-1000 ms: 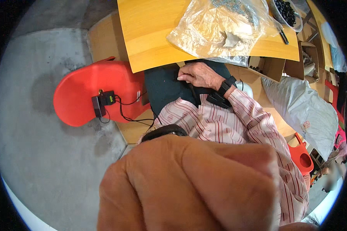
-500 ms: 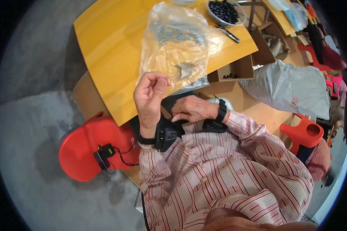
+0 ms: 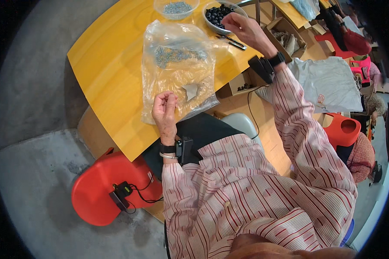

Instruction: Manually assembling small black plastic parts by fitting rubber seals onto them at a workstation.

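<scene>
My right hand point(image 3: 248, 33) reaches over the rim of a clear round bowl point(image 3: 243, 10) at the far side of the table. Its fingers are closed together at the small black pieces point(image 3: 215, 16) in the bowl; whether one is pinched between them is hidden. Over the lower left of a clear plastic bag point(image 3: 160, 80), my left hand point(image 3: 164, 114) is held closed, thumb against curled fingers. What it holds, if anything, cannot be made out. Many small blue-grey pieces point(image 3: 170, 56) lie on the bag. A small whitish scrap point(image 3: 190, 91) sits near its lower edge.
Another clear bowl point(image 3: 193, 9) holds similar blue-grey pieces. Dark thread snips point(image 3: 233, 42) lie beside the black pieces' bowl. Cardboard boxes point(image 3: 285, 36) and a white sack point(image 3: 328, 82) stand right of the yellow table point(image 3: 103, 64). A red stool point(image 3: 97, 190) is at left.
My right hand has gone from near my lap out to the bowl of black pieces. My left hand stays closed over the bag. The view has shifted, bringing the second bowl into fuller sight.
</scene>
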Demonstrator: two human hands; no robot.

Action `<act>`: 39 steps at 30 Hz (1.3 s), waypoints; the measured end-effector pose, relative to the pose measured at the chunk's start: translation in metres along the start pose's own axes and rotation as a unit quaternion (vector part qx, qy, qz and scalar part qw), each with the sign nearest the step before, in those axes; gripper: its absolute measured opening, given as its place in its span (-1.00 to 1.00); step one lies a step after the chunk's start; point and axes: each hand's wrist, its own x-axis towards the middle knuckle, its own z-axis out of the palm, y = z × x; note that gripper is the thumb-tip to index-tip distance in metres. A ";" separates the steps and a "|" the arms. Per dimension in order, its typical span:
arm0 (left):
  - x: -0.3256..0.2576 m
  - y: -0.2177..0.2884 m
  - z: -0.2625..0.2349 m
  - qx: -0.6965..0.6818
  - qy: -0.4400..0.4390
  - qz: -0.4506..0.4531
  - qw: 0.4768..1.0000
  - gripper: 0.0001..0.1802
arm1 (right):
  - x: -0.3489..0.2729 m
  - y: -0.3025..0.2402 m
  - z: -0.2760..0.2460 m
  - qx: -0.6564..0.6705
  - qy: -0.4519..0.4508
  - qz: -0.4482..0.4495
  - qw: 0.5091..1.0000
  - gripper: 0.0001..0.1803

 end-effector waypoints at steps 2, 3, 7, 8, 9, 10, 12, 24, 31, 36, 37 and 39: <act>0.000 -0.001 0.001 0.008 -0.006 0.002 1.000 -0.87 | 0.016 0.024 0.007 -0.035 0.002 -0.008 0.999 -0.81; 0.000 -0.001 0.001 0.019 -0.007 0.001 1.000 -0.86 | 0.024 0.027 0.011 -0.066 0.001 -0.016 0.998 -0.79; 0.000 0.000 0.002 0.022 -0.004 0.009 1.000 -0.86 | 0.044 0.043 0.022 -0.128 -0.067 -0.023 0.989 -0.70; 0.000 0.000 0.002 0.027 -0.006 0.003 1.000 -0.87 | 0.045 0.050 0.025 -0.129 -0.064 -0.021 0.989 -0.70; 0.001 0.001 0.003 0.031 -0.009 -0.004 0.999 -0.87 | 0.046 0.057 0.029 -0.117 -0.064 -0.053 0.990 -0.68; 0.001 0.001 0.003 0.032 -0.009 -0.003 0.999 -0.87 | 0.048 0.059 0.032 -0.102 -0.065 -0.086 0.989 -0.66; 0.001 0.001 0.002 0.043 -0.002 0.000 0.999 -0.88 | 0.050 0.061 0.036 -0.099 -0.068 -0.070 0.990 -0.66; -0.001 -0.001 0.001 0.053 0.006 0.004 0.999 -0.86 | 0.054 0.064 0.039 -0.128 -0.090 -0.068 0.985 -0.75; 0.000 0.001 0.003 0.036 0.004 -0.002 0.999 -0.88 | 0.049 0.076 0.046 -0.124 -0.015 -0.033 0.992 -0.85; 0.001 0.000 0.003 0.032 -0.004 0.002 0.999 -0.86 | 0.043 0.042 0.029 -0.063 0.091 -0.025 0.994 -0.86; 0.000 -0.001 -0.001 0.035 0.007 -0.003 0.999 -0.86 | 0.033 0.007 0.031 -0.008 0.117 -0.028 0.993 -0.84; 0.000 0.000 0.000 0.018 -0.006 0.006 1.000 -0.85 | 0.006 -0.023 0.039 -0.002 0.109 -0.090 0.990 -0.86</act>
